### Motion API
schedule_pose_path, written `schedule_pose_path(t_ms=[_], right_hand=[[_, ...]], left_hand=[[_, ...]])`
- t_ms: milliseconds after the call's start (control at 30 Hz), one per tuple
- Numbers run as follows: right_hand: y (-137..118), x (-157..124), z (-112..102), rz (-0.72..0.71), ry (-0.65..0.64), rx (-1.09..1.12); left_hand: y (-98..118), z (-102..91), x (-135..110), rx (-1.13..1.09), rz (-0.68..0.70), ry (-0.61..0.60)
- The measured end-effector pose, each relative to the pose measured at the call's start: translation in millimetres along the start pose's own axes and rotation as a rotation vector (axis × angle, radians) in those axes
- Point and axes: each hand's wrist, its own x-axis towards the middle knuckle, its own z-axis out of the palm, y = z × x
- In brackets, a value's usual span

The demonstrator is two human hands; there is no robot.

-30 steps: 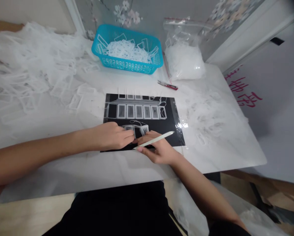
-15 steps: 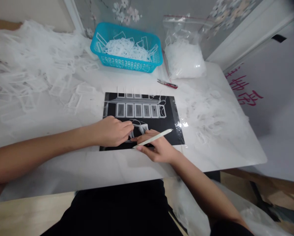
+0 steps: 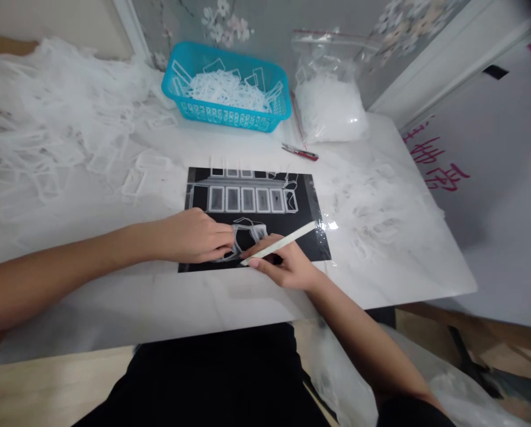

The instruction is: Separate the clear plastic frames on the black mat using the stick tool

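Observation:
A black sheet (image 3: 307,243) with clear tape along its right side lies before me. Across it runs a row of translucent rectangular frames (image 3: 240,200), with thin loose strands at the right end. My left hand (image 3: 202,236) is closed, its fingertips on a loose translucent strip (image 3: 237,236) near the sheet's lower middle; whether it pinches the strip is hidden. My right hand (image 3: 287,262) holds a pale, slim stick (image 3: 283,242) slanting up to the right. The stick's lower end is by the thumb, close to the strip. Part of the strip is behind my right fingers.
A blue basket (image 3: 227,115) of white pieces stands at the back, beside a filled clear zip bag (image 3: 332,107). Red-handled thread snips (image 3: 300,152) lie in front. Piles of translucent frames (image 3: 70,112) cover the left; scattered clear pieces (image 3: 372,207) lie right.
My left hand has shifted slightly left and down, drawing back from my right fingers. The stick has tilted a little, its upper end slightly to the right. More of the strip shows between my hands.

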Motion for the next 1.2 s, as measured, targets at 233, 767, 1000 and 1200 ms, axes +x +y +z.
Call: schedule_pose_path(t_ms=[233, 767, 1000, 1200], right_hand=[[-5, 2, 7, 0.100, 0.183, -0.034], [-12, 3, 16, 0.136, 0.220, -0.164], [-7, 1, 23, 0.038, 0.177, -0.386], [-7, 0, 27, 0.024, 0.154, -0.522]], left_hand=[[3, 7.3, -2, -0.007, 0.089, 0.056], [2, 10.1, -1, -0.091, 0.072, 0.065], [3, 11.7, -2, -0.026, 0.098, 0.054], [3, 13.9, -2, -0.036, 0.117, 0.087]])
